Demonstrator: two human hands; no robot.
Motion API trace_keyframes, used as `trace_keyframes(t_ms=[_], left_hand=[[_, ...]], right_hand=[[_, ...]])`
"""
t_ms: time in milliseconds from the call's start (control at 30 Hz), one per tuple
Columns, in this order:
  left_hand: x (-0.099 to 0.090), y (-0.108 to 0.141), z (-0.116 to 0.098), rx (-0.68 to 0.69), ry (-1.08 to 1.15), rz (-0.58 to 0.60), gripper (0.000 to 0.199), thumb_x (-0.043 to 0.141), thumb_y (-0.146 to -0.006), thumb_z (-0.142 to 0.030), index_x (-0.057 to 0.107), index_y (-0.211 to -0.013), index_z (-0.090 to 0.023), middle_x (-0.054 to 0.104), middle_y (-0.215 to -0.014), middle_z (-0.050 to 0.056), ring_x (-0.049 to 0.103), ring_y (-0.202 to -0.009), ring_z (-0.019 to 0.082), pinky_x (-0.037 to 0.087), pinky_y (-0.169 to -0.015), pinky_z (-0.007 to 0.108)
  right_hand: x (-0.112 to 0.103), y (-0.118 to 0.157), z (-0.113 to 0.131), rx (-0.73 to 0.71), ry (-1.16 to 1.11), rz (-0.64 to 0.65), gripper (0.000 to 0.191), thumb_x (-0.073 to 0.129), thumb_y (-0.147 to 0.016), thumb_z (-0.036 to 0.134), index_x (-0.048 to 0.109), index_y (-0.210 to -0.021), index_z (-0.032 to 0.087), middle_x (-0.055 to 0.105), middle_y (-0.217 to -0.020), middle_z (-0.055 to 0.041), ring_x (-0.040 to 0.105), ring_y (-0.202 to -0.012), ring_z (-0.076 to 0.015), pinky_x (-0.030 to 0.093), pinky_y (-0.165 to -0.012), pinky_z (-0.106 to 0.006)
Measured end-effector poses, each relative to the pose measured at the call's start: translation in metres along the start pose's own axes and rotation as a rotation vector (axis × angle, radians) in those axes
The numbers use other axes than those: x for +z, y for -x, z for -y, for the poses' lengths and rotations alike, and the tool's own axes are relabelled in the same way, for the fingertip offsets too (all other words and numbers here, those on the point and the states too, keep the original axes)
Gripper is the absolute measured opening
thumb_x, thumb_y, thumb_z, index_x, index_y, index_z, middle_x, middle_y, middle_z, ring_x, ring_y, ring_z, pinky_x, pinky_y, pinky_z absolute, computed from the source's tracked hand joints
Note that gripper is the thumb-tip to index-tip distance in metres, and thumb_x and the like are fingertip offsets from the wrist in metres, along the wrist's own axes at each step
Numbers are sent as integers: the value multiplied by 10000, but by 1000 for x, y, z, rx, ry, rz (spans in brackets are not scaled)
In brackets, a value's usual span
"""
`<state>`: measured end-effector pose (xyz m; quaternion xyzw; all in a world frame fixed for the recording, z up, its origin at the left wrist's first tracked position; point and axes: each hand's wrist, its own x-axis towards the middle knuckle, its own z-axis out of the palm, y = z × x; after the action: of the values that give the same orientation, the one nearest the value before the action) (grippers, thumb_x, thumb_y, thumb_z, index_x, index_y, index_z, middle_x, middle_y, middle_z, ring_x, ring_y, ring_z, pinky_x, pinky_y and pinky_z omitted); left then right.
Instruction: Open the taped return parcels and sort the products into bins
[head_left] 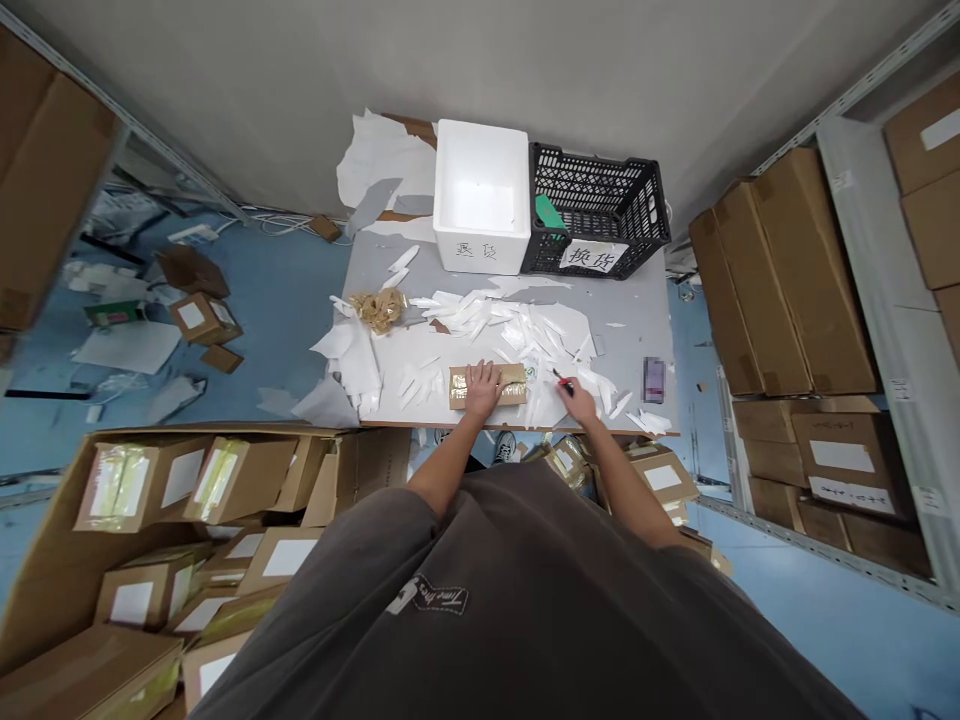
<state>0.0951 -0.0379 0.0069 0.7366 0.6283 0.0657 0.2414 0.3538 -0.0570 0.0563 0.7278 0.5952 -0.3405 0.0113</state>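
Head view: grey table (637, 310) strewn with paper scraps (517, 330) — left hand (481, 388) flat on box (514, 384), right hand (579, 397) grip on pen (561, 378).

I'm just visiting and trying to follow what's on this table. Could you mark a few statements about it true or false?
1. The left hand lies flat on a small cardboard box. True.
2. The right hand is empty. False: it holds a thin dark tool with a red tip.
3. The white foam box stands left of the black crate. True.
4. The black crate is at the table's near edge. False: it is at the far edge.
5. White paper scraps litter the table. True.
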Motion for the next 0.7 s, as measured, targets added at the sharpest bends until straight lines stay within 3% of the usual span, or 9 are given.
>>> trace_keyframes(t_ms=[100, 233, 400, 567, 700], left_hand=[[-4, 1, 0, -6, 13, 13, 555, 575, -1085, -509, 576, -1578, -256, 497, -1730, 125, 310, -1686, 324, 94, -1408, 609], [-23, 9, 10, -91, 5, 2, 574, 556, -1075, -491, 556, -1595, -247, 479, -1738, 133, 335, -1661, 355, 144, -1391, 599], [-44, 37, 29, -204, 5, 28, 601, 533, -1059, -392, 506, -1643, -248, 475, -1718, 154, 447, -1551, 371, 321, -1305, 552], [-30, 66, 19, -266, 21, 129, 639, 555, -1076, -425, 454, -1680, -244, 380, -1767, 189, 519, -1483, 388, 449, -1200, 525], [-28, 65, 18, -223, -4, 74, 619, 541, -1090, -349, 433, -1690, -244, 261, -1830, 177, 484, -1535, 362, 467, -1192, 498]], right_hand=[[36, 1, 19, 85, -138, 11, 519, 583, -1057, 655, 595, -1383, 251, 802, -1114, -81, 780, -1040, -286, 595, -885, -361], [66, -10, 47, 209, -293, -30, 639, 622, -969, 706, 540, -1399, 240, 781, -1266, -136, 750, -1176, -305, 563, -953, -355], [54, -53, 89, 238, -282, -65, 722, 728, -933, 652, 510, -1454, 202, 753, -1340, -177, 728, -1198, -323, 542, -957, -351], [38, -102, 146, 169, -253, -65, 792, 763, -957, 592, 450, -1503, 109, 723, -1364, -232, 665, -1122, -284, 501, -928, -358], [30, -111, 149, 128, -271, -52, 757, 763, -969, 538, 449, -1491, 89, 722, -1373, -226, 638, -1113, -254, 481, -954, -356]])
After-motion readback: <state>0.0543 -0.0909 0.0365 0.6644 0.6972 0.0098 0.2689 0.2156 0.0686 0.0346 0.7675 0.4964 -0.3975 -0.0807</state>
